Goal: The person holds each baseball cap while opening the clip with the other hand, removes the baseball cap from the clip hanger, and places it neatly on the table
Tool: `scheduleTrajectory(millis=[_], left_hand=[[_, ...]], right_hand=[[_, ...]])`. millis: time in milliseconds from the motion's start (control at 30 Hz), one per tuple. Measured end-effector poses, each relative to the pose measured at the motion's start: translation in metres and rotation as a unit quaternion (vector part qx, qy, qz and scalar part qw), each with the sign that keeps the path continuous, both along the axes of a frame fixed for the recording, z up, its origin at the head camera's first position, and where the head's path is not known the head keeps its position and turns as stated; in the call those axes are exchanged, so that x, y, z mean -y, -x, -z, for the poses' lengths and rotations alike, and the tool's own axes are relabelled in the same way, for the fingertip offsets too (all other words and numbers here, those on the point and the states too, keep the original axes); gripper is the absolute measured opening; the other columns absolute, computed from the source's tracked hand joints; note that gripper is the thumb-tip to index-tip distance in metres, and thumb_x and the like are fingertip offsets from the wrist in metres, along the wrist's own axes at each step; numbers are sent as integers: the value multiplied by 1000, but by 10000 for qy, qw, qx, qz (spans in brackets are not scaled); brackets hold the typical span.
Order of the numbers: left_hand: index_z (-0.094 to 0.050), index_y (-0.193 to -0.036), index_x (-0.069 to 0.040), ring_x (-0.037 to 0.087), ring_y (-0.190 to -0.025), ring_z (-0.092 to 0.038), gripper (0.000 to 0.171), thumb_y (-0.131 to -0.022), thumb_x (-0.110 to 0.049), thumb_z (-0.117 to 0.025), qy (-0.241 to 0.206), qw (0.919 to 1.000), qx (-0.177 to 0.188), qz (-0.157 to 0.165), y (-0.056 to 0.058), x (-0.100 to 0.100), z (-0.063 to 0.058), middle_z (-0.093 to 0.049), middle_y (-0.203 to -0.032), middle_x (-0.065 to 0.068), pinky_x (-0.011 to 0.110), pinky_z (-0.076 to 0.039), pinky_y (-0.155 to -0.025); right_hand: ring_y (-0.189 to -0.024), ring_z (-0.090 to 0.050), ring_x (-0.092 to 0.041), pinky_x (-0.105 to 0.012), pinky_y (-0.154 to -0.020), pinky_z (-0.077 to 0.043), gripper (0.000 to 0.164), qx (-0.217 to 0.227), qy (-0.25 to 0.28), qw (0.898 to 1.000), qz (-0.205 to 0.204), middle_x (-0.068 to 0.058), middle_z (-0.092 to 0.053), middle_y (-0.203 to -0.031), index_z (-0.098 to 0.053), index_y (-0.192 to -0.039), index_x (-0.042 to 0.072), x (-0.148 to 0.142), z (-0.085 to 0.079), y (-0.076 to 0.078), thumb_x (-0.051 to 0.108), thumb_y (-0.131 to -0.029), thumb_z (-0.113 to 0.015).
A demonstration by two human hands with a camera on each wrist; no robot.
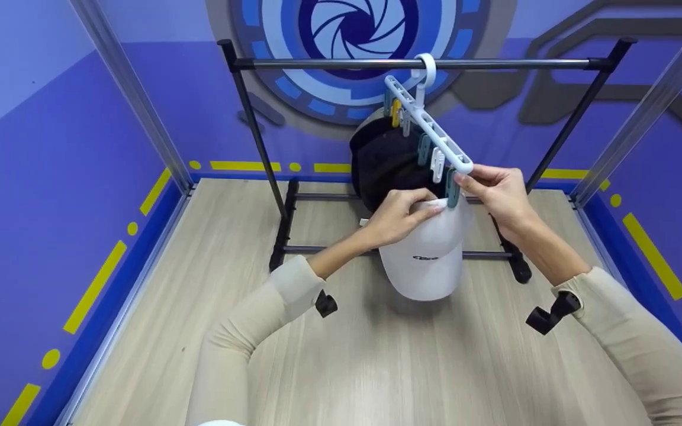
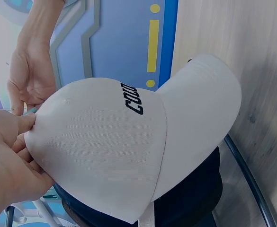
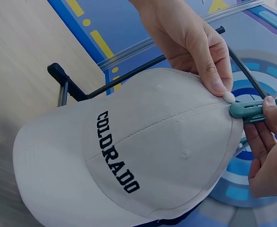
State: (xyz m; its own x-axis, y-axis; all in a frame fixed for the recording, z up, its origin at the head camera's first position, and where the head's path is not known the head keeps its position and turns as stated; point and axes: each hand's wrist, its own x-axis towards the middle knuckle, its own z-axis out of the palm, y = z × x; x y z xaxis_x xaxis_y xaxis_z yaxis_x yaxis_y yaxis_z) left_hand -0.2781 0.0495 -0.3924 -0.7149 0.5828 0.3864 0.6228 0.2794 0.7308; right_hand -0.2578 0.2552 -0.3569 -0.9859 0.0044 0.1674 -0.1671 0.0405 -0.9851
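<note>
A white cap (image 1: pixel 427 251) with COLORADO (image 3: pixel 114 153) in dark letters hangs brim down below one end of a pale blue clip hanger (image 1: pixel 433 127). My left hand (image 1: pixel 397 216) pinches the cap's crown between thumb and fingers. My right hand (image 1: pixel 504 198) pinches a green clothespin (image 3: pixel 247 109) at the hanger's near end, thumb on one side and fingers on the other. The clothespin's tip meets the crown near its top button (image 3: pixel 229 97); whether it bites the fabric I cannot tell. Behind the white cap hangs a black cap (image 1: pixel 379 157), its top partly hidden.
The hanger's hook (image 1: pixel 428 68) loops over the metal bar (image 1: pixel 329 63) of a black-framed rack. Other clothespins dangle along the hanger, among them a yellow one (image 1: pixel 396 112) and a white one (image 1: pixel 437 164). Below lies a wood-patterned floor (image 1: pixel 341 367); blue panels (image 1: pixel 39 195) surround it.
</note>
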Motion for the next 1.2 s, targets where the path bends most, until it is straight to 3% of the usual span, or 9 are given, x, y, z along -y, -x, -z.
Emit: scheduleTrajectory(millis=[200,367,633,800,1200], left_hand=[[-74,-105,0,12,-89,-62,22,-101,-20,-65,211,9997,-91,60,-4,3,4,-76,-103,11,17,-47,-81],[-74,-105,1,13,-90,-64,21,-100,-18,-66,336,9994,-111,36,-8,8,11,-76,-104,12,18,-47,-82],[-75,-107,-1,20,-102,-70,18,-99,-15,-67,390,9992,-32,44,-9,26,13,-77,-107,11,21,-49,-90],[-75,-105,0,21,-101,-70,17,-98,-14,-68,409,9991,2,86,-10,39,15,-77,-105,13,21,-50,-90],[-75,-98,-3,4,-84,-62,13,-94,-14,-69,196,9983,556,24,-19,69,28,-76,-96,9,18,-51,-80]], right_hand=[[-89,-67,2,-14,-84,-54,18,8,106,9999,-36,15,-77,-89,-82,-96,24,-1,1,0,7,-91,-76],[-90,-66,2,-14,-84,-54,16,-4,-102,9998,-157,15,-76,-91,-81,-107,15,-5,3,1,11,-92,-76],[-91,-65,-1,-15,-83,-52,12,13,-184,9992,-351,14,-75,-93,-78,-104,23,-12,4,0,17,-97,-71],[-88,-64,-1,-16,-80,-54,15,-26,-342,9984,-443,12,-73,-93,-74,-113,16,-17,3,-1,18,-99,-68],[-89,-67,3,-12,-81,-53,31,-4,-802,9961,-374,16,-72,-96,-62,-125,1,-21,5,-9,16,-98,-68]])
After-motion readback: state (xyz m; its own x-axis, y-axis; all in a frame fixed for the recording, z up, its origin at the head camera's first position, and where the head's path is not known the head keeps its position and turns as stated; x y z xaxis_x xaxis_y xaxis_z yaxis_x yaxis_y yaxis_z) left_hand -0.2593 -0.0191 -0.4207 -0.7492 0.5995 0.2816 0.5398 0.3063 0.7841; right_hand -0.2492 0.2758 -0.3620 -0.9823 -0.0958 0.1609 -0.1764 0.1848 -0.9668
